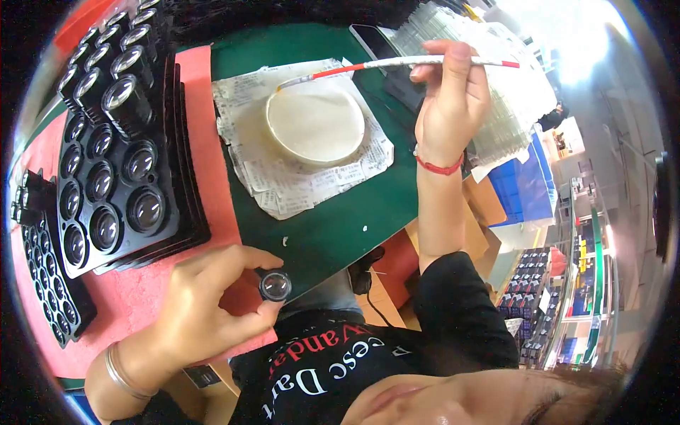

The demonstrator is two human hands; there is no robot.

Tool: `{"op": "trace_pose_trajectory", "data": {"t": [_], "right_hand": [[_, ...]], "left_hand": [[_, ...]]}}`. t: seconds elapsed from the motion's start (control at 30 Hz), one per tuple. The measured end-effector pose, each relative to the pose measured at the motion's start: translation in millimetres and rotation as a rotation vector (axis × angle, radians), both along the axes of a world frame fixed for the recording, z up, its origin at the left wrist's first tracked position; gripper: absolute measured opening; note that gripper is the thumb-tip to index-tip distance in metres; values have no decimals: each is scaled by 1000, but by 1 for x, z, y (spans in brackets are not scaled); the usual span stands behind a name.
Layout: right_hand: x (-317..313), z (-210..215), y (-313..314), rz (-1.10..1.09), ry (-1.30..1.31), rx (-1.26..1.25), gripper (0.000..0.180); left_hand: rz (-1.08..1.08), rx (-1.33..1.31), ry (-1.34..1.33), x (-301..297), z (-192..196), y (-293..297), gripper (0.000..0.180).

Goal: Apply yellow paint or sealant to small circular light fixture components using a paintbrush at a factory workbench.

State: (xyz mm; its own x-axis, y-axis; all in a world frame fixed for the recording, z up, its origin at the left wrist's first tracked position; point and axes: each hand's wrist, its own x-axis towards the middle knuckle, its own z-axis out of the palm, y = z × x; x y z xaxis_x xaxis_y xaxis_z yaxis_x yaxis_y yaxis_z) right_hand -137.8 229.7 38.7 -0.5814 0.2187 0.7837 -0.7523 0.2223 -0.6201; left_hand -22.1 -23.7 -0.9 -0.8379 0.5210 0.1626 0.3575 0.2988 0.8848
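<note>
Between thumb and forefinger, my left hand (205, 301) pinches a small black-rimmed round lens (275, 285) with clear glass, held just off the table's near edge. My right hand (455, 99) grips a thin brush (397, 62) with a red and white handle. The brush's tip meets the upper left rim of a shallow, pale round dish (315, 127). Under that dish lie layered sheets of printed paper (280, 197). To the left, a black tray (122, 188) carries several round lenses in its wells, and several black lens barrels (127, 99) stand upright at its far end.
A pink cloth (221, 152) lies beneath the trays on the green table (312, 237). Another smaller black tray (49, 273) of lenses sits at far left. Stacked clear trays (489, 85) stand behind my right hand, near a blue bin (523, 188). Two white scraps dot the table.
</note>
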Motion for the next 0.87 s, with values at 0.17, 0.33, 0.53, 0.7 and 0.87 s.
{"op": "trace_pose_trajectory", "data": {"t": [0.17, 0.33, 0.53, 0.7, 0.87], "right_hand": [[1, 0, 2, -39, 28, -26, 27], [4, 2, 5, -175, 195, -56, 33], [5, 4, 7, -292, 230, -31, 35], [6, 4, 11, -333, 241, -32, 34], [4, 3, 11, -325, 207, -46, 33]], "left_hand": [[14, 14, 26, -1, -1, 2, 28], [22, 24, 103, 0, 0, 0, 28], [34, 6, 37, 0, 1, 1, 28], [44, 23, 49, -1, 0, 3, 28], [41, 20, 37, -2, 0, 4, 28]]}}
